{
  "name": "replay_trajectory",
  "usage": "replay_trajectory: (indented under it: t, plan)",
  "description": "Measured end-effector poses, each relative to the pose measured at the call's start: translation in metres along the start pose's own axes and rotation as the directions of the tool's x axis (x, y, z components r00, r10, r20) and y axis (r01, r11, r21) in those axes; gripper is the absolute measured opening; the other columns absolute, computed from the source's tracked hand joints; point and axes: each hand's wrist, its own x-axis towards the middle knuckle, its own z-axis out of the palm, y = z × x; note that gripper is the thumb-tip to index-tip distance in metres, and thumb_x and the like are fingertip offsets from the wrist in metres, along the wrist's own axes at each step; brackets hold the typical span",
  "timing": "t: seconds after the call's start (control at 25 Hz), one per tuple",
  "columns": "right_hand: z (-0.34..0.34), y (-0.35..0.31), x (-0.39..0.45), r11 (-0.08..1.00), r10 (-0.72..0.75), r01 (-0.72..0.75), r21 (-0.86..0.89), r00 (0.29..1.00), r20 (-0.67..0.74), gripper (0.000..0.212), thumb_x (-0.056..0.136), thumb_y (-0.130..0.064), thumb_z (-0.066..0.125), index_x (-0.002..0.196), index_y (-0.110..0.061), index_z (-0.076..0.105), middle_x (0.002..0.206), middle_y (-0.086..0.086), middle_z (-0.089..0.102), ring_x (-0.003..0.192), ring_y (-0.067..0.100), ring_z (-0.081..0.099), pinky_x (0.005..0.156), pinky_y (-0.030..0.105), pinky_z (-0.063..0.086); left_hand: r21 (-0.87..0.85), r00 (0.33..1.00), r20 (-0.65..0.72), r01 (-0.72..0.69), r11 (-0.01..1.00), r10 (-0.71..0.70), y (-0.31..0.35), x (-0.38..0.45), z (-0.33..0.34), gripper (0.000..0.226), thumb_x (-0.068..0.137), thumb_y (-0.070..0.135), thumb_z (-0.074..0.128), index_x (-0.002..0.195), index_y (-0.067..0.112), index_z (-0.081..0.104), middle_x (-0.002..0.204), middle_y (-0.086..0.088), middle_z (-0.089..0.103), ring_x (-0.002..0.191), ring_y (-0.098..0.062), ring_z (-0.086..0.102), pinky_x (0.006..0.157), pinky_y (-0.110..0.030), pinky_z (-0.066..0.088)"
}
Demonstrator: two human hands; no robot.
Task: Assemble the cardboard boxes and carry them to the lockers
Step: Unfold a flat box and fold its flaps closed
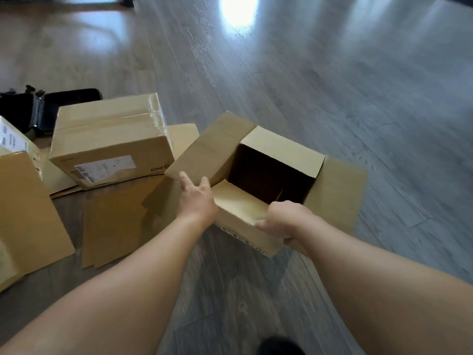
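Gripping the near flap of an open cardboard box (279,160), the right hand (280,220) has its fingers curled tight over the flap's edge, thumb underneath. The left hand (195,198) lies just to its left with fingers and thumb spread apart, the fingertips touching the lower edge of the long left flap (204,149), which slants up and away from the hand; whether it actually pinches the flap cannot be told. The box sits on the wood floor (358,85) directly beyond both hands, its mouth facing up, the inside dark, the far flap standing and the right flap (340,190) folded out flat beyond the right hand.

Left of the left hand and a little farther off stands a taped, closed box (110,139) with a white label and the word PICO printed upside down on its near side. It rests on flattened cardboard sheets (115,221), which spread across the floor beneath and to the left of the left forearm. Farther left, another flat sheet (28,206) lies tilted beside a labelled carton edge (12,137). Beyond the closed box sits a black case (43,108), lying open.
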Motion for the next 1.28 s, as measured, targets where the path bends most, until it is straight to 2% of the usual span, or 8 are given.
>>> replay_trajectory:
  t: [0.12, 0.24, 0.36, 0.52, 0.64, 0.84, 1.12, 1.28]
  plan:
    - [0.000, -0.015, -0.009, 0.990, -0.113, 0.101, 0.096, 0.986, 0.125, 0.048, 0.083, -0.065, 0.065, 0.082, -0.017, 0.061, 0.086, -0.002, 0.066, 0.081, 0.019, 0.066, 0.068, 0.033, 0.056, -0.105, 0.989, -0.089, 0.104, 0.989, -0.114, 0.009, -0.011, 0.008, 0.019, 0.098, 0.018, 0.055, 0.114, 0.007, 0.052, 0.113, -0.015, 0.052, 0.084, -0.021, 0.053, 0.065, -0.026, 0.043]
    - [0.007, -0.037, -0.014, 0.976, -0.207, 0.188, 0.113, 0.962, 0.180, 0.047, 0.078, -0.062, 0.073, 0.096, -0.020, 0.064, 0.092, 0.000, 0.066, 0.084, 0.019, 0.064, 0.070, 0.033, 0.055, -0.265, 0.992, -0.013, 0.117, 0.957, -0.125, 0.010, -0.014, 0.018, 0.014, 0.093, 0.021, 0.062, 0.097, 0.008, 0.057, 0.095, -0.011, 0.062, 0.070, -0.017, 0.054, 0.047, -0.023, 0.035]
    - [0.013, -0.059, -0.016, 0.908, -0.321, 0.253, 0.335, 0.932, 0.168, 0.043, 0.081, -0.051, 0.076, 0.101, -0.016, 0.064, 0.090, 0.000, 0.064, 0.081, 0.017, 0.062, 0.066, 0.031, 0.052, -0.376, 0.998, -0.010, 0.057, 0.925, -0.066, 0.003, -0.012, 0.010, 0.046, 0.082, 0.008, 0.062, 0.128, 0.013, 0.056, 0.113, -0.009, 0.065, 0.100, -0.026, 0.062, 0.062, -0.023, 0.046]
    - [0.019, -0.060, -0.012, 0.780, -0.289, 0.202, 0.593, 0.956, 0.055, 0.039, 0.087, -0.039, 0.073, 0.111, -0.008, 0.067, 0.085, 0.003, 0.065, 0.076, 0.021, 0.061, 0.063, 0.031, 0.050, -0.154, 0.994, 0.035, -0.097, 0.983, 0.103, 0.002, -0.015, 0.007, 0.059, 0.084, 0.016, 0.064, 0.142, 0.013, 0.051, 0.143, -0.010, 0.050, 0.125, -0.030, 0.053, 0.098, -0.036, 0.049]
    - [0.030, -0.033, -0.007, 0.917, -0.034, 0.107, 0.383, 0.981, -0.193, 0.035, 0.093, -0.040, 0.058, 0.115, -0.013, 0.063, 0.116, 0.010, 0.065, 0.103, 0.031, 0.062, 0.084, 0.038, 0.053, -0.010, 0.979, 0.140, -0.145, 0.989, 0.145, 0.002, -0.023, 0.017, 0.060, 0.086, 0.039, 0.066, 0.137, 0.014, 0.046, 0.156, -0.017, 0.026, 0.124, -0.034, 0.052, 0.097, -0.043, 0.051]
    - [0.043, 0.008, -0.012, 0.988, 0.031, 0.000, 0.157, 0.980, -0.195, 0.059, 0.100, -0.045, 0.045, 0.145, -0.007, 0.043, 0.156, 0.013, 0.038, 0.150, 0.034, 0.025, 0.115, 0.051, 0.031, 0.165, 0.961, 0.199, -0.225, 0.960, 0.191, 0.015, -0.040, 0.027, 0.131, 0.069, 0.077, 0.069, 0.157, 0.005, 0.004, 0.163, -0.022, -0.017, 0.153, -0.036, 0.004, 0.112, -0.047, 0.039]
    - [0.022, 0.080, -0.021, 0.972, 0.232, -0.202, 0.119, 0.903, -0.362, 0.058, 0.089, -0.029, 0.047, 0.143, -0.012, 0.045, 0.159, 0.012, 0.035, 0.152, 0.031, 0.021, 0.121, 0.051, 0.021, 0.261, 0.926, 0.295, -0.315, 0.913, 0.235, 0.003, -0.028, 0.024, 0.143, 0.067, 0.081, 0.066, 0.154, 0.001, -0.015, 0.160, -0.019, -0.025, 0.153, -0.031, -0.011, 0.123, -0.043, 0.018]
    - [0.029, 0.106, -0.027, 0.903, 0.397, -0.348, 0.253, 0.899, -0.182, 0.061, 0.091, -0.035, 0.050, 0.150, -0.021, 0.038, 0.156, 0.014, 0.036, 0.144, 0.037, 0.032, 0.113, 0.050, 0.034, 0.316, 0.935, 0.305, -0.278, 0.907, 0.180, -0.009, -0.009, 0.007, 0.134, 0.076, 0.067, 0.070, 0.152, 0.004, -0.020, 0.159, -0.015, -0.030, 0.152, -0.028, -0.016, 0.123, -0.040, 0.008]
